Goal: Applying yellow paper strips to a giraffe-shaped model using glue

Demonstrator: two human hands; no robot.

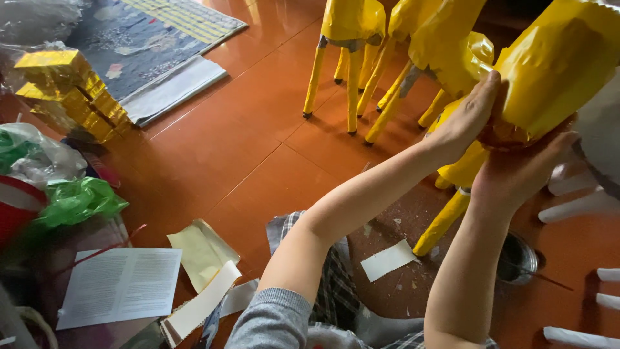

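Observation:
A large paper figure [555,64] wrapped in shiny yellow foil fills the upper right. My left hand [468,119] lies flat against its left side, fingers pressed to the foil. My right hand [516,171] cups the figure from underneath. One yellow-wrapped leg [442,223] of it reaches down to the floor. Behind it stand two more yellow foil figures [352,26] on thin yellow legs.
Stacked gold foil blocks [64,94] and green plastic bags [74,200] lie at the left. A printed sheet [119,284] and paper scraps [200,252] rest on the orange tiled floor [245,136]. A small metal tin [516,258] sits by white paper legs [578,207].

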